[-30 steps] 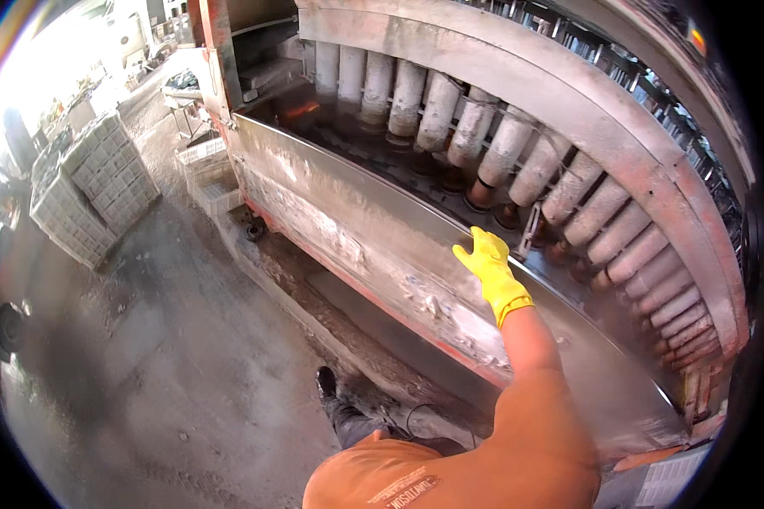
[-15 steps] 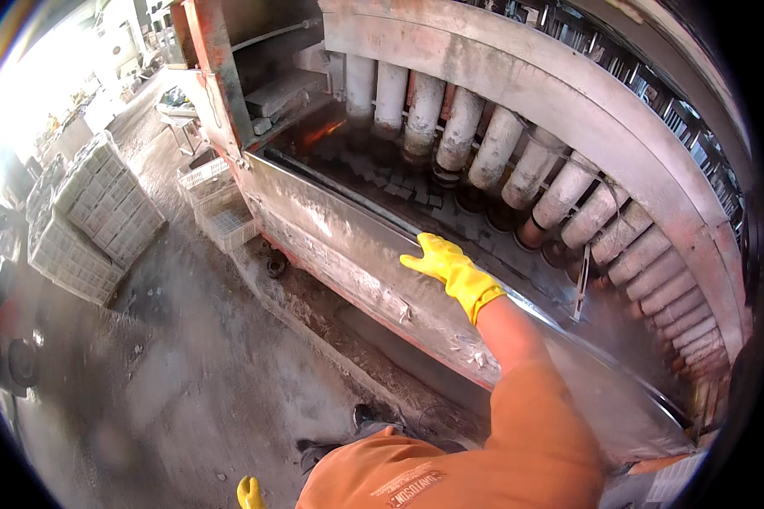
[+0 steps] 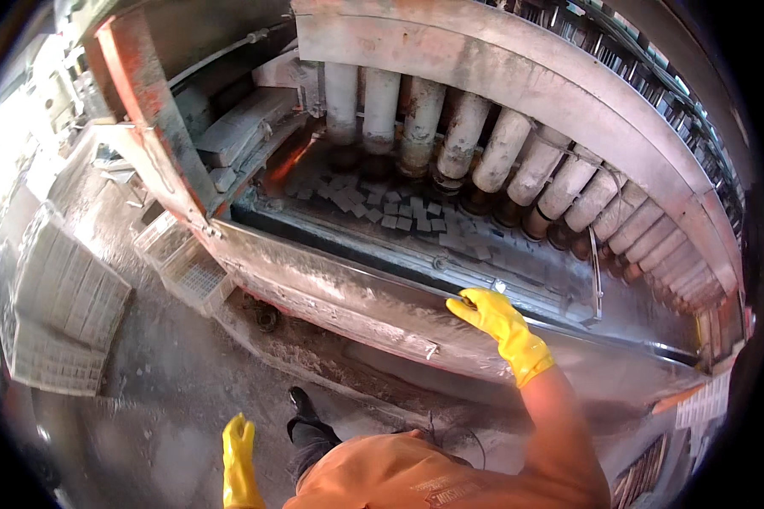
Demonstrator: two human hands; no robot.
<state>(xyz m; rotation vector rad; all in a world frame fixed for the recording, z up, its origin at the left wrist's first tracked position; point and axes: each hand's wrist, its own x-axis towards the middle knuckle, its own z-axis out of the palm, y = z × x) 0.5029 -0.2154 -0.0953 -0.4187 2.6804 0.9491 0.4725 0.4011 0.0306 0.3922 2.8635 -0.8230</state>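
My right hand [image 3: 502, 329], in a yellow rubber glove, is at the near rim of a long metal machine bed. Its thumb is apart from the fingers, and the fingertips reach the metal edge [image 3: 382, 284]; whether they press on it is hard to tell. Beyond the rim, several small square tiles [image 3: 407, 212] lie scattered on the dark bed, below a row of upright grey cylinders [image 3: 420, 127]. My left hand [image 3: 240, 462], gloved in yellow too, hangs low over the floor. Its fingers are stretched out with nothing in them.
Stacked pale crates [image 3: 59, 305] stand on the floor at the left. Nearer the machine's corner is a white plastic crate [image 3: 191, 267]. A red-orange post [image 3: 148, 93] rises at the machine's left end. An upright metal bar [image 3: 597, 280] stands on the bed's right part.
The view has turned and shifted, bringing more of the bed and its tiles into sight. My right hand stays at the rim. My left hand shows more fully, higher in the picture.
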